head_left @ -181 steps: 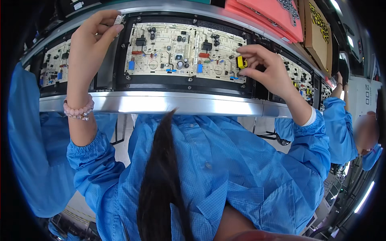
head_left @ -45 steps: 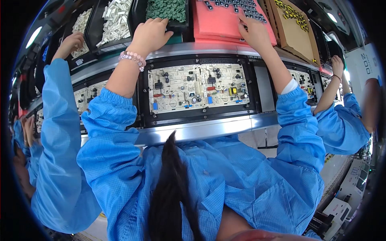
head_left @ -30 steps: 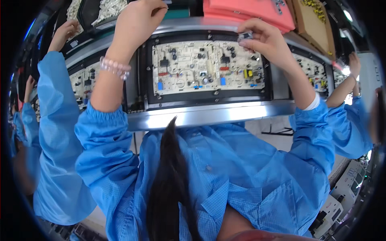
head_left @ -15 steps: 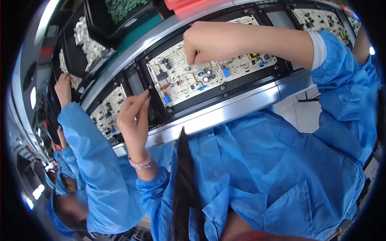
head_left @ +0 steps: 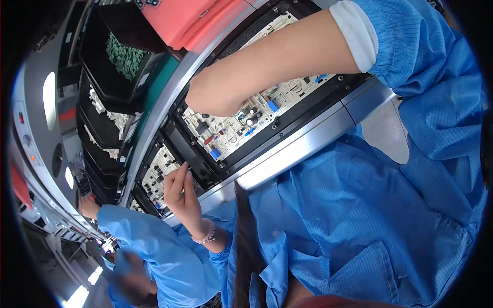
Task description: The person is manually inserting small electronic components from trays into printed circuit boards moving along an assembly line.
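Note:
Over the left half of a pale circuit board (head_left: 262, 120), my right hand (head_left: 214, 96) is curled into a fist with its back toward me. The fingertips are hidden, so what they hold, if anything, does not show. Blue blocks, dark round capacitors and other small parts stand on the board, which lies in a black frame (head_left: 303, 114). My left hand (head_left: 182, 197), with a beaded bracelet at the wrist, hovers beside the frame's left end. Its fingers are bent and drawn together near a tiny dark bit that I cannot make out.
A metal rail (head_left: 287, 146) runs along the near side. Another framed board (head_left: 162, 172) lies to the left. Beyond are black bins with green parts (head_left: 125, 59) and white parts (head_left: 113, 120), plus a red-pink stack (head_left: 179, 20). A co-worker's blue sleeve (head_left: 131, 226) reaches in at left.
The whole view has turned and shifted. My right hand has moved left across the board, its fingers now out of sight. My left hand stays beside the frame's left end.

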`<action>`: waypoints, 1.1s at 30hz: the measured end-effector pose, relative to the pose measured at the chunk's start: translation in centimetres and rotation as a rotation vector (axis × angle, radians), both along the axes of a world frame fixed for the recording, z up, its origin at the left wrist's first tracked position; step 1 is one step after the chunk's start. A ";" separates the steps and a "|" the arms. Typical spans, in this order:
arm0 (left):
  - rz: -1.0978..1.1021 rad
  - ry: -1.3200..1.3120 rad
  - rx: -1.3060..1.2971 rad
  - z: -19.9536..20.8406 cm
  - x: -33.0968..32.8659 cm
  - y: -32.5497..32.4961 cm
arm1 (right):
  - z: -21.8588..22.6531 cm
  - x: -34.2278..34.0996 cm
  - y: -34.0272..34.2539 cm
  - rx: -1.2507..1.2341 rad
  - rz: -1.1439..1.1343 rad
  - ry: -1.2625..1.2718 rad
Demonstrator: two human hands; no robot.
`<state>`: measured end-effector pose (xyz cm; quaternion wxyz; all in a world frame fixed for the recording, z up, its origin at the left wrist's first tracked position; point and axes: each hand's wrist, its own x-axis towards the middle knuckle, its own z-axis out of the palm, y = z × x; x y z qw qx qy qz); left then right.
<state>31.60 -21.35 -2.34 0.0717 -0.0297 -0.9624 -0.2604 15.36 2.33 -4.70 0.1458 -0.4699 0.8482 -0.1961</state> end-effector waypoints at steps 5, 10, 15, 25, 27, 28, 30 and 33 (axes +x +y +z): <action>0.001 0.021 -0.004 0.1 0.2 0.3 | 0.8 -0.1 -0.4 0.046 0.085 0.042; -0.017 -0.020 -0.014 -0.1 -0.2 0.7 | 0.6 -0.3 -0.9 0.131 0.086 0.045; -0.010 -0.018 -0.005 -0.3 0.0 0.5 | 0.7 0.2 -0.7 0.068 0.075 0.064; -0.050 -0.034 -0.033 -0.7 -0.5 0.2 | 1.1 -0.6 -0.1 0.031 0.067 0.041; -0.088 -0.024 -0.066 -0.8 -0.6 0.0 | 1.3 -0.8 0.1 0.023 0.069 0.038; -0.092 -0.024 -0.064 -0.9 -0.6 0.0 | 1.3 -0.6 0.2 0.018 0.071 0.037; -0.095 -0.024 -0.062 -0.8 -0.6 0.0 | 1.4 -0.4 0.5 0.010 0.076 0.036; -0.077 -0.036 -0.045 -0.6 -0.4 0.3 | 2.0 -0.7 -0.1 -0.004 0.085 0.036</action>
